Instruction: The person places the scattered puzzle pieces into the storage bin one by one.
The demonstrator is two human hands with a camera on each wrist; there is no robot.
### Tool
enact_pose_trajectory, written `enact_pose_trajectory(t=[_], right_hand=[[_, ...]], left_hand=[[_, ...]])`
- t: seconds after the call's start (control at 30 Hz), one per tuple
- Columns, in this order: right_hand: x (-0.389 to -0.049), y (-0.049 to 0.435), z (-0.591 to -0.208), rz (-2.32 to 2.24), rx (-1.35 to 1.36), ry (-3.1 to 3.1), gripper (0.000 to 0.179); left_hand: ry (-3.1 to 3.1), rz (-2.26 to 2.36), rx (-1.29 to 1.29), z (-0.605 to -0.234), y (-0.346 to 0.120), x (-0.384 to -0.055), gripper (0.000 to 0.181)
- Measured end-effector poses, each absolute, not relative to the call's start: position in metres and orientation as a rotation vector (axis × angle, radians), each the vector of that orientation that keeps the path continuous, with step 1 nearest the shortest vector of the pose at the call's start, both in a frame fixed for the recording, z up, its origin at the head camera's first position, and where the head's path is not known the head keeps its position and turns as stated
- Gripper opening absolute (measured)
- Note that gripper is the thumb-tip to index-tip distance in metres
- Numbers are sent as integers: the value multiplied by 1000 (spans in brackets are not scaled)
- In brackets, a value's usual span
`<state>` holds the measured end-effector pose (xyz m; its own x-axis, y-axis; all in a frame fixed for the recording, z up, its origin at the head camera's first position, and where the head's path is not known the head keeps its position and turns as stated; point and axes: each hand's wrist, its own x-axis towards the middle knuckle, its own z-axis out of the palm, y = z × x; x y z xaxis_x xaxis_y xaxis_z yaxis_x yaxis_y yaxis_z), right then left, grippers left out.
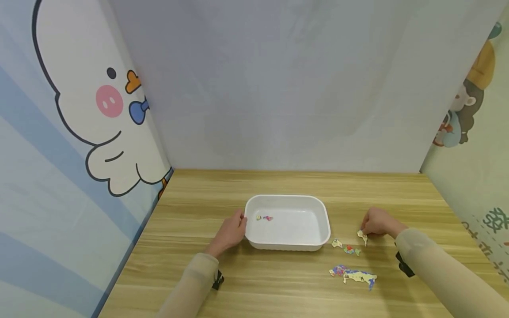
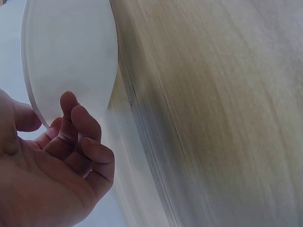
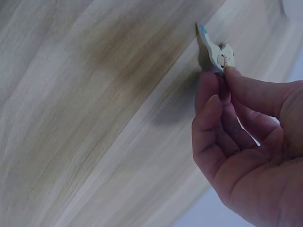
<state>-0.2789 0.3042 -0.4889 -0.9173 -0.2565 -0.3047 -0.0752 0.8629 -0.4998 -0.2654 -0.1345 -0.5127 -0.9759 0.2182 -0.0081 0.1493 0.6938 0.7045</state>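
A white plastic tray (image 1: 288, 245) stands in the middle of the wooden table. My left hand (image 1: 232, 229) holds its left edge; in the left wrist view the thumb is at the rim and the fingers (image 2: 84, 124) are curled against the outer wall. To the tray's right, my right hand (image 1: 375, 221) pinches a small cream puzzle piece (image 3: 223, 57) between thumb and fingertips, its narrow bluish end pointing away, low over the table. Two tiny pieces, a cream one (image 1: 259, 217) and a pinkish one (image 1: 268, 218), lie inside the tray near its left wall.
Between tray and right hand lie a cream piece (image 1: 336, 243) and a red, green and blue cluster (image 1: 350, 250). Nearer the front, a longer joined strip of pieces (image 1: 359, 276) lies on the table (image 1: 278, 287). A grey curtain (image 1: 278, 88) hangs along the back.
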Motion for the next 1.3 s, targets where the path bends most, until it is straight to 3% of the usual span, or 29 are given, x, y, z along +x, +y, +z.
enact_pose_trajectory(t=[0.3, 0.7, 0.9, 1.3], right_hand=[[-279, 300, -478, -787, -128, 2564, 7], [-295, 288, -450, -770, -349, 2584, 9], [-301, 265, -431, -716, -315, 2625, 9], [-310, 245, -428, -711, -285, 2655, 6]], left_hand=[[2801, 1155, 288, -513, -134, -265, 11], [2791, 1166, 268, -512, -134, -264, 11], [2777, 1160, 259, -512, -133, -266, 12], [2778, 1166, 266, -514, -134, -266, 11]])
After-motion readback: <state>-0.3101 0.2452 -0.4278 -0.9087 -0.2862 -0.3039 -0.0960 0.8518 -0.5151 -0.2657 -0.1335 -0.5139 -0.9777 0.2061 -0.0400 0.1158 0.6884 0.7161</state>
